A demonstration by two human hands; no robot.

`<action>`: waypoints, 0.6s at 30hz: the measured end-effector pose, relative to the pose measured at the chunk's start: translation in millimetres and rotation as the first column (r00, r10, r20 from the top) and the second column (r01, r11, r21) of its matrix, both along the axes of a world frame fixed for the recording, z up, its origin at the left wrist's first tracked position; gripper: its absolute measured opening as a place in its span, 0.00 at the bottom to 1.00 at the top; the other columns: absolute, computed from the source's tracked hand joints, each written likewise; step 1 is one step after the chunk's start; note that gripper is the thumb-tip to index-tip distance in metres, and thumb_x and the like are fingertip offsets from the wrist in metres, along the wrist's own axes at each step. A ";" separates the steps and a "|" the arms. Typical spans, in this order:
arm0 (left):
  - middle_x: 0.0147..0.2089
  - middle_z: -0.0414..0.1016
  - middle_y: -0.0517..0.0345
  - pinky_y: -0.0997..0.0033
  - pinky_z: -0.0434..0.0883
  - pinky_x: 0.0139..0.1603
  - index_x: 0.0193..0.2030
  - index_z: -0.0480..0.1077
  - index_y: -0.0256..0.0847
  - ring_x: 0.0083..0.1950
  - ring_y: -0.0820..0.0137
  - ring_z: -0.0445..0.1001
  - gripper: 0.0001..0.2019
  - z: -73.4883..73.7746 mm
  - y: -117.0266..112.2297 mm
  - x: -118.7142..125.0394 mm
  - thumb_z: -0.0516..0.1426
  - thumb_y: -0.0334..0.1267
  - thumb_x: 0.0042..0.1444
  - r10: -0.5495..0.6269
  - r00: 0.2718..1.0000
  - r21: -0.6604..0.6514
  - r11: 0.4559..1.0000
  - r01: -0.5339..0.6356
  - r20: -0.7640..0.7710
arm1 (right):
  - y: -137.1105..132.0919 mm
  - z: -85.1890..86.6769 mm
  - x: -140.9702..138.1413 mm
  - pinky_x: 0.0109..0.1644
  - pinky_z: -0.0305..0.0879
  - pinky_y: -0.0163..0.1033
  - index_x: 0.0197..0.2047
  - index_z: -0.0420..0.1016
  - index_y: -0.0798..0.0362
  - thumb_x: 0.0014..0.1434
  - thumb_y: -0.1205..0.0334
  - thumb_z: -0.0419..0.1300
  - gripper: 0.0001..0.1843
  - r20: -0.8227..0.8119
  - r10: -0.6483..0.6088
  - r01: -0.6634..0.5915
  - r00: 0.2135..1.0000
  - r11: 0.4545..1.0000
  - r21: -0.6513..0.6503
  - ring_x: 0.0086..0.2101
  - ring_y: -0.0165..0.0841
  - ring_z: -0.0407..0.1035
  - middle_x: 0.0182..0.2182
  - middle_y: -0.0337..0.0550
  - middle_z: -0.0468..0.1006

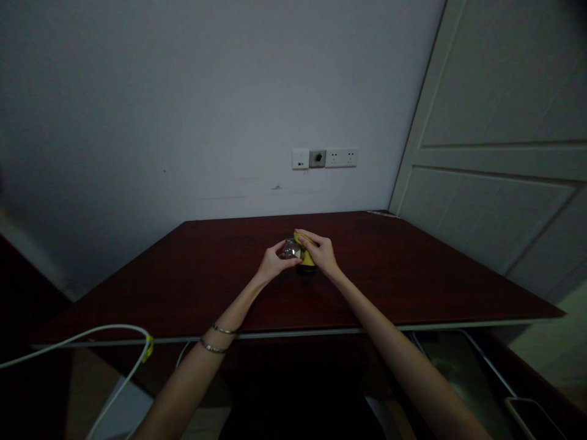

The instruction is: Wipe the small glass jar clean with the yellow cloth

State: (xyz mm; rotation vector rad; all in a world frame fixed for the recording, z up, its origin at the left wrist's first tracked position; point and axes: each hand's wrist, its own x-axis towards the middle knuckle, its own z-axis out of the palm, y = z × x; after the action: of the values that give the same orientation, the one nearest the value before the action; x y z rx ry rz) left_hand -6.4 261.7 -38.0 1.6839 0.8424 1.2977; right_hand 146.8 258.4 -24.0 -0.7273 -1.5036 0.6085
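Observation:
Both arms reach out over a dark red-brown table (192,287). My right hand (321,252) is closed round a small yellow object (306,256) that rests on the tabletop near its middle. My left hand (274,261) pinches a shiny silvery piece (290,249) at the left side of that yellow object. What the object is cannot be made out in the dim light. Two thin bracelets (219,338) circle my left wrist.
A white wall with a row of sockets (324,158) stands behind the table. A white panelled door (499,153) is at the right. A white cable (114,342) with a yellow tag hangs off the table's near left edge. A dark tray-like thing (458,366) lies below at the right.

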 end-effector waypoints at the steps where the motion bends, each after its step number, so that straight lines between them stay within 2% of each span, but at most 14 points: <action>1: 0.46 0.74 0.47 0.64 0.70 0.47 0.47 0.68 0.32 0.43 0.64 0.74 0.31 0.2 -0.1 0.4 0.67 0.38 0.32 0.000 1.000 -0.005 1.000 0.000 -0.003 | 1.4 -0.9 0.7 0.55 0.63 0.46 0.44 0.76 0.53 0.53 0.51 0.57 0.19 -0.013 0.005 -0.006 1.000 1.000 -0.026 0.47 0.38 0.69 0.45 0.45 0.76; 4: 0.45 0.75 0.47 0.64 0.70 0.46 0.46 0.69 0.31 0.42 0.65 0.74 0.31 0.1 1.0 1.0 0.68 0.38 0.31 0.003 1.000 -0.034 0.999 -0.002 0.028 | -0.8 -3.9 3.9 0.58 0.59 0.45 0.49 0.72 0.52 0.54 0.49 0.56 0.23 0.000 0.054 -0.054 0.999 0.998 -0.034 0.50 0.37 0.66 0.50 0.46 0.73; 6: 0.44 0.75 0.48 0.65 0.70 0.45 0.45 0.70 0.32 0.41 0.66 0.74 0.29 0.2 1.9 0.3 0.67 0.39 0.33 0.020 0.997 -0.053 0.998 -0.017 0.071 | -5.6 -5.3 5.5 0.61 0.54 0.44 0.53 0.68 0.51 0.53 0.49 0.58 0.26 0.068 0.096 -0.096 0.993 0.995 -0.001 0.55 0.37 0.60 0.55 0.46 0.67; 10: 0.39 0.76 0.49 0.69 0.70 0.40 0.42 0.72 0.31 0.38 0.67 0.73 0.23 2.7 0.9 -2.3 0.64 0.43 0.39 0.070 0.990 -0.101 0.993 -0.057 0.122 | -11.3 -7.6 4.6 0.64 0.45 0.45 0.59 0.60 0.48 0.43 0.52 0.67 0.40 0.231 0.120 -0.142 0.965 0.987 0.081 0.61 0.38 0.48 0.61 0.47 0.56; 14: 0.37 0.77 0.50 0.72 0.70 0.35 0.40 0.73 0.32 0.36 0.67 0.73 0.22 5.7 -2.0 -2.7 0.64 0.45 0.39 0.084 0.991 -0.129 0.989 -0.069 0.108 | -6.8 -11.7 2.0 0.63 0.47 0.45 0.61 0.56 0.47 0.42 0.56 0.68 0.44 0.238 0.158 -0.187 0.958 0.977 0.104 0.60 0.38 0.52 0.60 0.48 0.57; 18: 0.36 0.77 0.50 0.74 0.69 0.32 0.40 0.73 0.32 0.36 0.67 0.73 0.22 4.7 -1.4 -2.5 0.63 0.46 0.40 0.070 0.996 -0.129 0.990 -0.062 0.060 | -3.5 -13.6 1.8 0.61 0.53 0.45 0.61 0.56 0.48 0.42 0.57 0.68 0.44 0.170 0.223 -0.227 0.960 0.974 -0.001 0.56 0.38 0.58 0.58 0.49 0.61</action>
State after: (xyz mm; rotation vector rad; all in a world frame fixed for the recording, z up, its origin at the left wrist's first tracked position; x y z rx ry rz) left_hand -8.9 260.3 -33.3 1.5179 0.9297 1.3076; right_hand 148.5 254.9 -37.6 -0.6095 -1.7634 0.7166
